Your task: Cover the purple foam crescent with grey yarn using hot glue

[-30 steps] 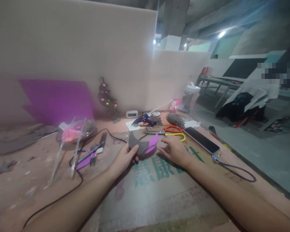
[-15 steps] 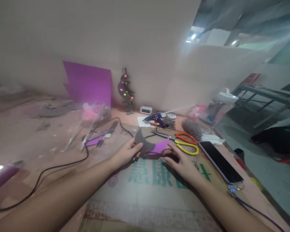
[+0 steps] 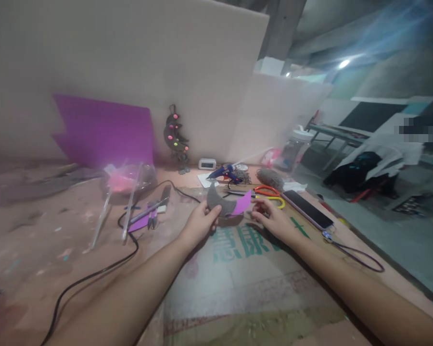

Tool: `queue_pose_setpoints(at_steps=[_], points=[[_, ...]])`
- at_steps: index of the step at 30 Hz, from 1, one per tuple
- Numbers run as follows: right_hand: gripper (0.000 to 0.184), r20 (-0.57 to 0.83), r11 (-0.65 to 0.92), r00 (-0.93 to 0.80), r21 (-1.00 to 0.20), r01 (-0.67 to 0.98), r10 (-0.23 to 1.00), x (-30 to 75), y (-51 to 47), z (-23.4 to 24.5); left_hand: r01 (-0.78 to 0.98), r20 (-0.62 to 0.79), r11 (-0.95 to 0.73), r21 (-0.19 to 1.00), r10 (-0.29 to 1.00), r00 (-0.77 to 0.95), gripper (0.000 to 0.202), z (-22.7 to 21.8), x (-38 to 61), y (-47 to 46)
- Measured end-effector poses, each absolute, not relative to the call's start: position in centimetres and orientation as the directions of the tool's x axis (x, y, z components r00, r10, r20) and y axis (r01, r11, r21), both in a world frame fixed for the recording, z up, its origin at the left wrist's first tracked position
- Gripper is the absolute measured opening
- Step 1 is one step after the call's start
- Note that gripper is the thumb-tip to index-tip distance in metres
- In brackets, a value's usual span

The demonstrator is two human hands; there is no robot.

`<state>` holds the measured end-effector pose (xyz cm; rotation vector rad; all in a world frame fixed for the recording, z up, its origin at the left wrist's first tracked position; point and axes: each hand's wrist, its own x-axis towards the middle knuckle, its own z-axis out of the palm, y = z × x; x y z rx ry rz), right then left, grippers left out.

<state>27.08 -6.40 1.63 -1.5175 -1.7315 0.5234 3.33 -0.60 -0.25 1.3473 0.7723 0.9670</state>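
My left hand [image 3: 201,222] grips a crescent [image 3: 222,205] by its grey side, thumb on the front. Grey yarn covers most of the crescent; its right tip is bare purple. Just right of that tip, my right hand [image 3: 269,218] has thumb and forefinger pinched together on what looks like a thin strand of grey yarn, only faintly visible. Both hands are above a cardboard sheet [image 3: 234,288] with green lettering. Behind the crescent lie scissors [image 3: 269,191] with one orange and one yellow handle. A ball of grey yarn [image 3: 270,179] sits farther back.
A blue glue gun [image 3: 223,172] rests on white paper near a small digital clock [image 3: 207,164]. A phone [image 3: 306,210] lies at right, a lidded clear jug [image 3: 298,149] behind it. A decorated crescent ornament [image 3: 175,134] and purple sheets [image 3: 108,129] stand at the back. A black cable [image 3: 94,273] crosses the left side.
The view has swung to the right. My right hand has drawn slightly away from the crescent's purple tip, and the left hand keeps its hold.
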Motion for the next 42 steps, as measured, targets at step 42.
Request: queue_pose_setpoints(at_steps=[42], points=[[0.054,0.271,0.07,0.077,-0.492,0.868,0.959,27.4,6.4,4.9,-0.146,0.019,0.034,0.989,0.937,0.35,0.031,-0.2,3.4,-0.1]])
